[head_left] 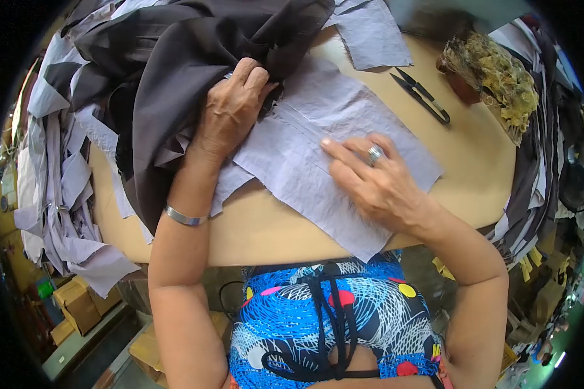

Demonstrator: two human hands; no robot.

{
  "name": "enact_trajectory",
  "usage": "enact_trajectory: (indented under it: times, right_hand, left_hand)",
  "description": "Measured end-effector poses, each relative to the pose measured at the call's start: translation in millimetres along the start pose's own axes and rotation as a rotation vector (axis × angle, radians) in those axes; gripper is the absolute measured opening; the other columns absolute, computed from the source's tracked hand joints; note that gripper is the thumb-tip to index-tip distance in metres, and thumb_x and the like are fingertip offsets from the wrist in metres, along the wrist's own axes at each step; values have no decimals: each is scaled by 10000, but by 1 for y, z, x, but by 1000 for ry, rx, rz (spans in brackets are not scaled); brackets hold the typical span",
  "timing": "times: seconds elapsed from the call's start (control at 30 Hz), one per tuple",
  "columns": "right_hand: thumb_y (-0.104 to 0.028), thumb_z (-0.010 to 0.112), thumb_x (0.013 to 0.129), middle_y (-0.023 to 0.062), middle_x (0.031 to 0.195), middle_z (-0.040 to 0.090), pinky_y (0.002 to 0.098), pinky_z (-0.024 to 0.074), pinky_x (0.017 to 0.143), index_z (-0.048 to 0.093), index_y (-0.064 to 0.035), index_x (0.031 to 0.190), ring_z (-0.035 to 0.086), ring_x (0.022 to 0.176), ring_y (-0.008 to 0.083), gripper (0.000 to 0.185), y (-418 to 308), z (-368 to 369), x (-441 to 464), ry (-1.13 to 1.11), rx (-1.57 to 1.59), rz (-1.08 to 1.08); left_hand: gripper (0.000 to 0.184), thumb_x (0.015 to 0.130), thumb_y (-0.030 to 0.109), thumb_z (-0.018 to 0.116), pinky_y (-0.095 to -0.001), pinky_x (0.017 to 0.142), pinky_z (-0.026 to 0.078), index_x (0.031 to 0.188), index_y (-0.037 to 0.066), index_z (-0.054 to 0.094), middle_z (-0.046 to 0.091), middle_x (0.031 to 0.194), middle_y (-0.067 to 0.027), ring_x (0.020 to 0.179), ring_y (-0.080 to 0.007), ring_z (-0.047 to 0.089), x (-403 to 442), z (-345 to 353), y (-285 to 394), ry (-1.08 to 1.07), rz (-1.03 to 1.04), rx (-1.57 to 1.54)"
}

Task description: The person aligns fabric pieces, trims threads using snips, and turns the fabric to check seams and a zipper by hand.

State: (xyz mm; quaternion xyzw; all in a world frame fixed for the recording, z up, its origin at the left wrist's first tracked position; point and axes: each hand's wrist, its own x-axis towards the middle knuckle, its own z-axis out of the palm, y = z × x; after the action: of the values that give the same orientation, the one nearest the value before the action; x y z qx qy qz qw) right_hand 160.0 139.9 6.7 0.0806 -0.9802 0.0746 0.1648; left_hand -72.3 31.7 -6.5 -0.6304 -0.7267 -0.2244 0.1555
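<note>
On the smooth tan surface (470,175) lies a creased, pale lavender cloth panel (298,170). The right hand (377,176) rests on the panel, its grip loosely half-curled, apparently holding nothing, forefinger touching the weave. At the panel's far left, the left hand's (232,107) grip curls into bunched, dark charcoal cloth (175,71); its fingertips are hidden, so I cannot tell what it pinches. If that bunch slides, its weight could drag the panel askew or crease it under the fingers.

One head-worn camera looks forward and steeply down from close above, the surface (272,233) spanning mid-frame, the wearer's torso (383,318) at bottom centre.
</note>
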Motion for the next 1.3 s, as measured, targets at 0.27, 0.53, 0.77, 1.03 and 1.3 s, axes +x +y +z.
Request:
enact_trajectory:
  times: [0.27,0.53,0.77,1.03,1.3]
  right_hand:
    - [-132,558,778,142,1170,598,414,436,873,555,-41,891,576,955,225,145,-15,-35,-76,-75,22,96]
    - [-114,598,716,79,1003,592,379,424,831,592,-42,902,558,908,216,200,-4,-31,-89,15,-7,181]
    - [-102,579,803,114,835,643,387,427,831,623,-25,937,605,790,328,161,42,-72,3,445,318,271]
    - [-107,612,823,118,761,666,310,481,662,673,2,876,601,685,164,136,118,-64,139,359,384,391]
    - [-199,589,850,197,788,656,394,482,685,651,-9,836,641,729,310,200,119,-31,166,410,249,448]
  left_hand:
    - [460,756,359,733,-394,729,509,1009,19,553,552,1022,-120,869,-311,609,-2,-11,5,-184,-104,-88]
    - [360,711,244,751,-391,828,471,966,65,571,547,1091,-85,933,-305,568,-8,-23,20,-95,140,-67]
    - [869,592,494,789,-456,1035,344,1282,69,475,425,1361,-163,1244,-390,407,-26,-72,34,-594,-39,-454]
    - [168,876,119,600,-293,718,452,998,5,614,645,826,-58,789,-127,584,-28,-90,50,-391,-819,-995]
    - [255,903,193,614,-242,735,474,1026,-30,595,625,918,-33,833,-92,576,-27,-90,58,-138,-1022,-1374]
